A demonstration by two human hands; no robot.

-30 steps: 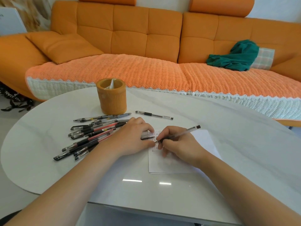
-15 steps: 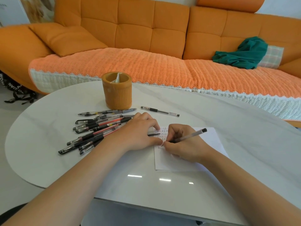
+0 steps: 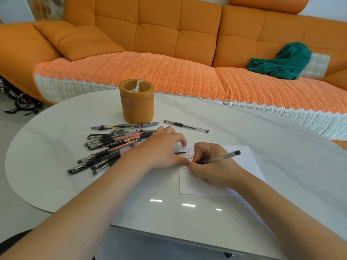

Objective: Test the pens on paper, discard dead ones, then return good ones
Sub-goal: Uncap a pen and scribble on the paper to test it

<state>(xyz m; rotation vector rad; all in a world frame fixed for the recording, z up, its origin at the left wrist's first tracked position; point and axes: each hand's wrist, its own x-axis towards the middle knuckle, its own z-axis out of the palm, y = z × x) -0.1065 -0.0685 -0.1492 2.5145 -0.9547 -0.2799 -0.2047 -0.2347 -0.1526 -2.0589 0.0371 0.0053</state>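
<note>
Pen in use: the clear-barrelled pen (image 3: 218,158) lies at a low slant, its long axis running from near-left to far-right; the tip sits down on the paper at the left end, and the dark butt end points right and slightly far, clear of the knuckles.
Pen and right hand: the right hand (image 3: 210,166) is curled around the pen's lower part in a writing pinch, so the grip section is mostly hidden and the rear half of the barrel sticks out past the hand to the right.
Right hand pose: heel and little-finger side rest on the paper, forearm coming in from the near right.
Left hand: the left hand (image 3: 161,149) lies palm down with its fingers bent, fingertips pressing the paper's left edge just beside the pen tip; a short dark pen cap or pen end shows under its fingers, and whether it is gripped I cannot tell.
Paper: the white paper (image 3: 242,156) lies flat on the table (image 3: 56,128), right of centre, with rows of small written marks at its far-left corner.
Loose pens: a pile of pens (image 3: 110,145) lies left of the left hand, mostly pointing left-right.
Single pen: one pen (image 3: 185,126) lies alone beyond the hands.
Holder: an orange pen holder (image 3: 137,102) stands upright at the far side.
</note>
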